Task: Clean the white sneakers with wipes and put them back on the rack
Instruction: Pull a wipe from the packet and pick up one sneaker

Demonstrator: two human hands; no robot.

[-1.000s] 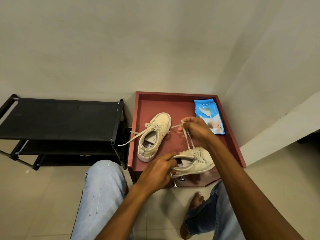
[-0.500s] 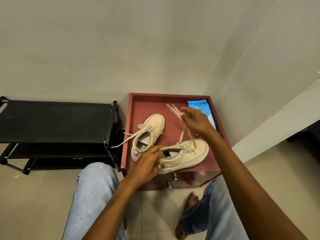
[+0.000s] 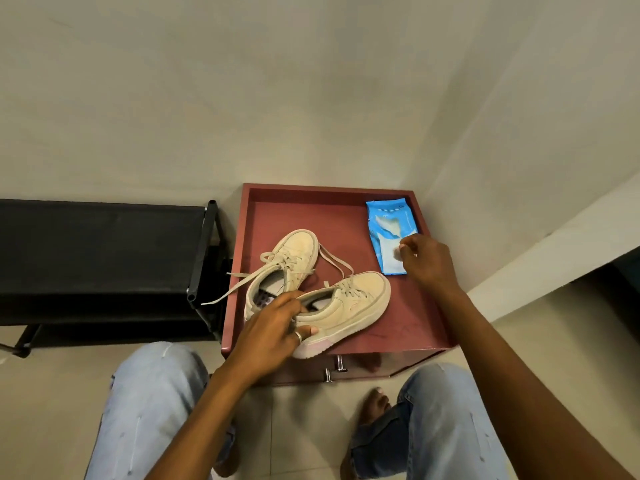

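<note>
The black metal-framed shoe rack (image 3: 104,244) stands at the left and neither sneaker is on its top shelf, so the putting back is not yet done. Beside it, the red-brown wooden cabinet top with a raised rim (image 3: 426,327) carries both shoes and the pack. The change is there: the nearer off-white low-top sneaker (image 3: 349,303), which was lifted a second ago while its laces were drawn out, now lies flat near the front edge with its toe pointing away and to the right. The left hand (image 3: 270,330) grips its heel, fingers curled into the collar. The right hand (image 3: 427,261) has let go of the laces and gone to the blue plastic pack of wipes (image 3: 386,223) in the far right corner. Its fingers are curled over the pack's near end, but I cannot tell whether they pinch the flap yet. I judge the unlacing done and the wiping about to start. The farther matching sneaker (image 3: 294,254) lies just beside the first. Both uppers look dull and yellowish, with loose flat laces (image 3: 332,261) trailing over the red surface and the left rim
</note>
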